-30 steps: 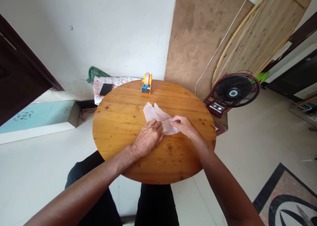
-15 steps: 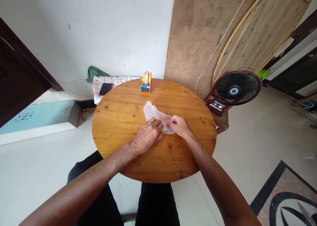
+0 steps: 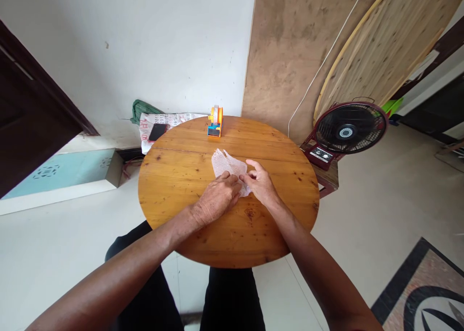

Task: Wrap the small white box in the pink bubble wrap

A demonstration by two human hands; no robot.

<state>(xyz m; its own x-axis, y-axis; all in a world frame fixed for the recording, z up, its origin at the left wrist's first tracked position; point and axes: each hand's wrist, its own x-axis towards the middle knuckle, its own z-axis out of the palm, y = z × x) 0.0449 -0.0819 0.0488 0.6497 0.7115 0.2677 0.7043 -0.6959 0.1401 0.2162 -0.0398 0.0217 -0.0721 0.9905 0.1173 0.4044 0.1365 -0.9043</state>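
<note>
A piece of clear bubble wrap (image 3: 226, 165) lies folded on the round wooden table (image 3: 174, 186), a little past its middle. My left hand (image 3: 216, 198) presses down on the wrap's near edge with fingers curled over it. My right hand (image 3: 259, 182) rests against the wrap's right side, pinching it with thumb and fingers while the index finger points up. The part of the wrap under both hands is hidden.
An orange and blue tape dispenser (image 3: 214, 122) stands at the table's far edge. A black phone (image 3: 157, 132) lies on printed paper to the far left. A dark red fan (image 3: 346, 130) stands to the right. Wooden boards (image 3: 290, 55) lean on the wall.
My right hand has folded the wrap's right end over towards the left, so the wrap is narrower. My left hand has stayed pressing on it.
</note>
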